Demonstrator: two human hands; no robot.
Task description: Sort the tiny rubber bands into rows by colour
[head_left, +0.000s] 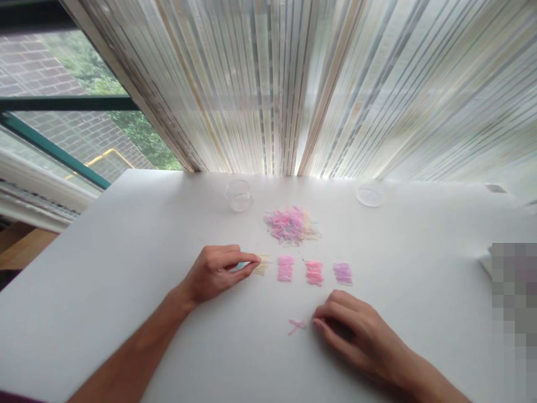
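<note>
My left hand (220,268) pinches thumb and index finger together at a row of pale yellow pieces (262,265), thin and shaped like paper clips. A piece seems to be between the fingertips, though it is too small to see clearly. Some light blue pieces (240,265) show partly behind these fingers. To the right lie neat groups of pink pieces (286,268), coral-pink pieces (314,272) and purple pieces (343,273). My right hand (352,330) rests on the table with curled fingers, nothing visible in them. Just left of it lies a crossed pink pair (297,325).
A mixed pastel pile (291,225) lies behind the groups on the white table (126,268). Farther back stand a clear round container (239,196) and a clear shallow lid or dish (370,195). A striped curtain (272,89) hangs along the back edge, beside a window (62,106).
</note>
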